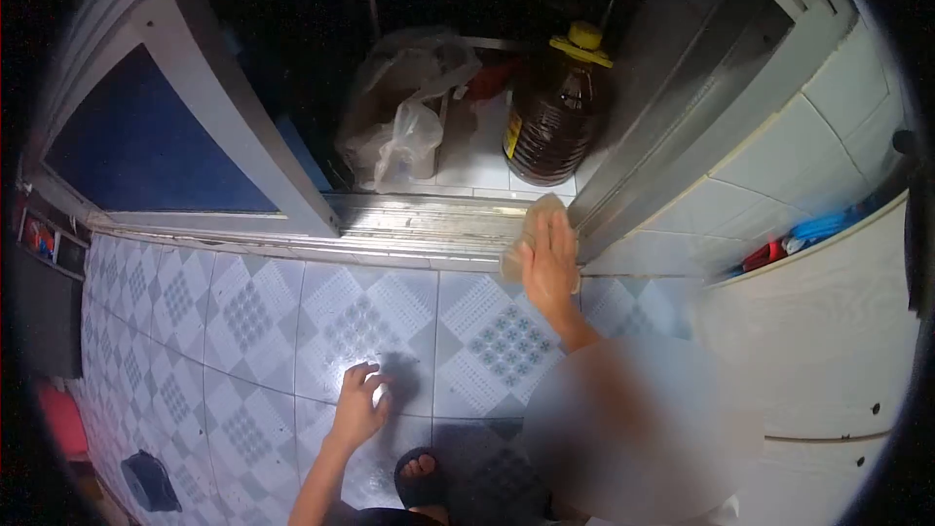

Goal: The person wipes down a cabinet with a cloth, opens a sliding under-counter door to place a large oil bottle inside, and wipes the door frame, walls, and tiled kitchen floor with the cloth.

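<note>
My right hand (551, 268) presses a pale beige cloth (547, 203) flat against the right end of the metal sliding-door track (419, 219). The cloth shows above and to the left of the fingers. My left hand (361, 407) hangs over the tiled floor with its fingers loosely bent and apart, holding nothing. Behind the track, a large bottle of dark liquid (557, 127) with a yellow cap and handle stands upright, just beyond my right hand. To its left sits a clear plastic bag (409, 136) over something boxy.
A door frame (239, 107) with a blue panel stands at left, and another metal frame (682, 127) at right. A pale cabinet (818, 331) flanks my right side. On the patterned floor (248, 321) lies a dark object (150, 480). My sandalled foot (420, 475) is below.
</note>
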The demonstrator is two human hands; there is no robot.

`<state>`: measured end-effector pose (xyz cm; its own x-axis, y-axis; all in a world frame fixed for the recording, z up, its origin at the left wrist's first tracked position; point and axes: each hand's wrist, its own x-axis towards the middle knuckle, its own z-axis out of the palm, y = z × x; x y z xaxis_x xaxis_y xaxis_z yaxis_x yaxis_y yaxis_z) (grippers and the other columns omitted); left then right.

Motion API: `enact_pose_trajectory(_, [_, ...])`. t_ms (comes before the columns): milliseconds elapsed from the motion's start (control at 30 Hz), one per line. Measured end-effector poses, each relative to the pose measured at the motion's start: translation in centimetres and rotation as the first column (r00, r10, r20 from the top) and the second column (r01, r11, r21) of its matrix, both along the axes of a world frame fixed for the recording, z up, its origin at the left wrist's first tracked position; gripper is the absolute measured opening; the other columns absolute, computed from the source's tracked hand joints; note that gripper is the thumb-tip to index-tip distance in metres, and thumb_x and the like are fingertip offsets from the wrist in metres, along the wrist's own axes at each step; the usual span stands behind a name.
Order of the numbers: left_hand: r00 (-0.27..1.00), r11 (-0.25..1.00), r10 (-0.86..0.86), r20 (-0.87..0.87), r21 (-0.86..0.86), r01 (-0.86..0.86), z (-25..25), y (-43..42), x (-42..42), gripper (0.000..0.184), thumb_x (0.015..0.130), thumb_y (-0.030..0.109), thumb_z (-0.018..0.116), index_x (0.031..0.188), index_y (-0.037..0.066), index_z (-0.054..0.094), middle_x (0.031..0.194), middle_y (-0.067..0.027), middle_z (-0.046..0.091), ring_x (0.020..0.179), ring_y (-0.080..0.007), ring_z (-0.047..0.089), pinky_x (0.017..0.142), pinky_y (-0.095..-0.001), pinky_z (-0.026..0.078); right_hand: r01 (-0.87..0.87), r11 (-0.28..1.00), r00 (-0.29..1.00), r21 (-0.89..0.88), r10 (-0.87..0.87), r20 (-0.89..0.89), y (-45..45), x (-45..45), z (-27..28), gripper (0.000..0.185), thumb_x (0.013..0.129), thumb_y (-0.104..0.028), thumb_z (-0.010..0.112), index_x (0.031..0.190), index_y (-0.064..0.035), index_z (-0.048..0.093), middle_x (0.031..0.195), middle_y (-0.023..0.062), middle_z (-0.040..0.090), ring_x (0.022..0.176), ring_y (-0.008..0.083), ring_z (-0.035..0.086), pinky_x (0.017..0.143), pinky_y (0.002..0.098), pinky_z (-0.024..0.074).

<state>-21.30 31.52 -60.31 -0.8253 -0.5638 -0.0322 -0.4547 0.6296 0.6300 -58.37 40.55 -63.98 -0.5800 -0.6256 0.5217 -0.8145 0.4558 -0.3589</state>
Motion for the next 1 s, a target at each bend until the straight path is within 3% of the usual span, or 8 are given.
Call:
enact_pose_trajectory(167, [1.0, 1.0, 0.029, -0.01, -0.011, -0.029, 0.2, -1.6, -0.5, 0.027, 0.074, 0.005, 0.065, 0.101, 0.005, 0.063, 0.115, -0.018, 0.055, 0.113, -0.0366, 0.047, 0.096, -0.0435, 0.041, 0.217, 0.976, 0.974, 0.028, -0.214, -0.074, -4.3, 1.2, -1.3, 0.057, 0.085, -0.029, 0.055, 0.129, 0.0043, 0.043, 0.126, 0.0298, 0.044, 0.118, 0.0425, 0.04, 0.1, 0.0508, 0.0285])
enact_pose_trajectory(233, [0.998, 0.998, 0.057, -0.012, 0.009, -0.057, 0.3, -1.9, -0.8, 0.028, 0.073, 0.004, 0.065, 0.101, 0.004, 0.063, 0.115, -0.0177, 0.056, 0.112, -0.0352, 0.048, 0.096, -0.0422, 0.041, 0.201, 0.965, 0.969, 0.168, -0.221, 0.112, -7.2, 3.4, -1.9, 0.067, 0.083, -0.037, 0.057, 0.132, 0.0047, 0.041, 0.132, 0.0292, 0.042, 0.125, 0.0432, 0.036, 0.105, 0.054, 0.0252])
enact_pose_trajectory(367, [0.975, 0.975, 0.212, -0.058, 0.076, -0.208, 0.3, -3.0, -2.0, 0.034, 0.074, 0.003, 0.064, 0.107, 0.003, 0.06, 0.117, -0.0192, 0.055, 0.113, -0.037, 0.048, 0.097, -0.0431, 0.04, -0.06, 0.995, 0.998, -0.074, 0.06, -0.005, -14.3, 10.2, -1.2, 0.053, 0.075, -0.028, 0.063, 0.118, 0.0021, 0.052, 0.123, 0.0231, 0.05, 0.112, 0.0389, 0.045, 0.097, 0.0508, 0.0336])
enact_pose_trajectory(567, [0.835, 0.861, 0.396, -0.383, -0.16, -0.482, 2.7, -9.7, -5.1, 0.061, 0.078, 0.005, 0.062, 0.133, -0.003, 0.037, 0.133, -0.0236, 0.042, 0.126, -0.0389, 0.037, 0.107, -0.0438, 0.027, -0.357, 0.915, 0.927, -0.187, 0.371, 0.048, -14.7, 9.6, -2.7, 0.04, 0.066, -0.01, 0.063, 0.106, -0.004, 0.06, 0.116, 0.0118, 0.057, 0.108, 0.0309, 0.05, 0.093, 0.0437, 0.0388])
enact_pose_trajectory(733, [0.659, 0.649, 0.153, -0.736, -0.428, -0.629, 10.4, -16.2, -12.6, 0.088, 0.076, 0.012, 0.071, 0.145, -0.002, 0.017, 0.147, -0.0283, 0.02, 0.137, -0.0405, 0.021, 0.112, -0.045, 0.017, -0.491, 0.865, 0.845, -0.107, 0.502, 0.185, -8.0, 8.1, -2.5, 0.035, 0.068, -0.006, 0.058, 0.102, -0.0065, 0.064, 0.108, 0.0095, 0.06, 0.102, 0.0297, 0.052, 0.091, 0.0419, 0.0413])
enact_pose_trajectory(800, [0.635, 0.544, 0.038, -0.771, -0.517, -0.66, 12.4, -19.6, -14.8, 0.09, 0.077, 0.014, 0.07, 0.146, -0.001, 0.014, 0.147, -0.0311, 0.017, 0.136, -0.0438, 0.02, 0.111, -0.0475, 0.017, -0.2, 0.932, 0.805, -0.302, 0.332, 0.492, -7.2, 8.3, -2.7, 0.039, 0.07, -0.005, 0.058, 0.108, -0.0049, 0.062, 0.108, 0.0127, 0.06, 0.102, 0.0326, 0.052, 0.092, 0.0436, 0.0403])
enact_pose_trajectory(900, [0.612, 0.35, 0.005, -0.791, -0.572, -0.742, 11.4, -23.8, -16.6, 0.09, 0.078, 0.013, 0.067, 0.147, -0.001, 0.01, 0.146, -0.034, 0.013, 0.134, -0.0469, 0.018, 0.11, -0.0493, 0.016, -0.2, 0.883, 0.773, -0.426, 0.409, 0.485, -12.8, 10.1, 2.1, 0.044, 0.071, -0.006, 0.058, 0.115, -0.003, 0.058, 0.113, 0.0174, 0.058, 0.105, 0.0357, 0.052, 0.096, 0.0446, 0.0382])
enact_pose_trajectory(1000, [0.616, 0.354, -0.004, -0.788, -0.577, -0.736, 10.9, -24.1, -16.7, 0.089, 0.08, 0.012, 0.064, 0.147, -0.001, 0.007, 0.145, -0.0364, 0.009, 0.134, -0.0484, 0.017, 0.109, -0.0503, 0.017, -0.555, 0.809, 0.804, -0.192, 0.581, 0.126, -22.1, 11.3, 2.1, 0.047, 0.074, -0.013, 0.06, 0.12, -0.0031, 0.056, 0.12, 0.0208, 0.055, 0.117, 0.0374, 0.046, 0.103, 0.0482, 0.0321])
